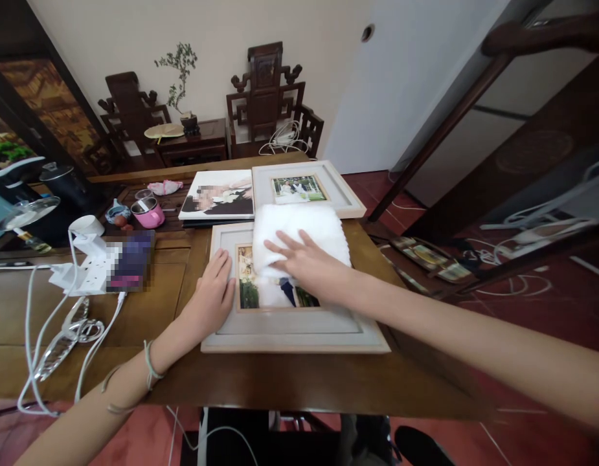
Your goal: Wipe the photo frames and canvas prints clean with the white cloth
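Wooden table (280,382): we are at its near side, facing two carved chairs (266,84) by a pale wall (221,26).
Picture frame (280,323): it lies flat near the table's front edge, before a second frame (338,194) and a photo panel (221,197). We judge it stiff and fairly light, its face smooth and perhaps fragile; we would take hold of it by both side rims, fingers clear of the picture.
White cloth (299,223): it covers the frame's upper right part. We expect it soft, light and easily bunched, best guided under a flat palm.
Left hand (214,291): rests unclenched on the frame's left side, fingers together pointing away from us, thumb apart, bands (151,362) round the wrist.
Right hand (309,262): palm down on the cloth, fingers fanned and uncurled, forearm slanting in from the right; blur leaves us unsure of the thumb.
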### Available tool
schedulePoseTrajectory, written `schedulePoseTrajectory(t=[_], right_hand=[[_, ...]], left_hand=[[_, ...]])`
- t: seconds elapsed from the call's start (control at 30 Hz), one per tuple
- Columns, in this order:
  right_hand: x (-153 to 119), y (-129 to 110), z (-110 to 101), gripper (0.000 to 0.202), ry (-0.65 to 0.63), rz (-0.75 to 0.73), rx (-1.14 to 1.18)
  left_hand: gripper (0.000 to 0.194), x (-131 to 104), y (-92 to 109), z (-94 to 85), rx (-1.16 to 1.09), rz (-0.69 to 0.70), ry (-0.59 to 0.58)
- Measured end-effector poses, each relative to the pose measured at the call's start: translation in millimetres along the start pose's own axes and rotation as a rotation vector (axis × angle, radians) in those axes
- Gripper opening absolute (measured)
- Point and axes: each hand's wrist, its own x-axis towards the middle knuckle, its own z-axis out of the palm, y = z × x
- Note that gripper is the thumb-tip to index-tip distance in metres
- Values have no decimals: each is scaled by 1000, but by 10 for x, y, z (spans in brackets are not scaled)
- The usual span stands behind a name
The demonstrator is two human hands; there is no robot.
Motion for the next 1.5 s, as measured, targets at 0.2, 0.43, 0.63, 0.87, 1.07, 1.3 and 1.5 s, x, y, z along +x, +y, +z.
schedulePoseTrajectory(t=[0.2,0.43,0.63,0.87,1.07,1.3,1.5], right_hand=[[-659,-428,-351,67,-207,-171,360],[-670,-563,-234,66,-170,-186,443],[-32,-260,-79,67,-23,2,32],[285,-126,-29,48,26,79,-117],[-255,-537,-245,40,-114,-95,-5],[-506,-682,-501,50,-273,-220,284],[-164,-465,-125,56,-19,-122,114]], left_hand=[[47,-8,-37,37,-9,40,42],[48,-12,-62,47,5,57,38],[51,-4,-34,31,22,41,4],[51,-4,-30,12,12,29,-4],[52,-13,-65,45,27,56,10],[52,-5,-78,59,28,53,10],[53,-5,-41,48,-15,35,21]])
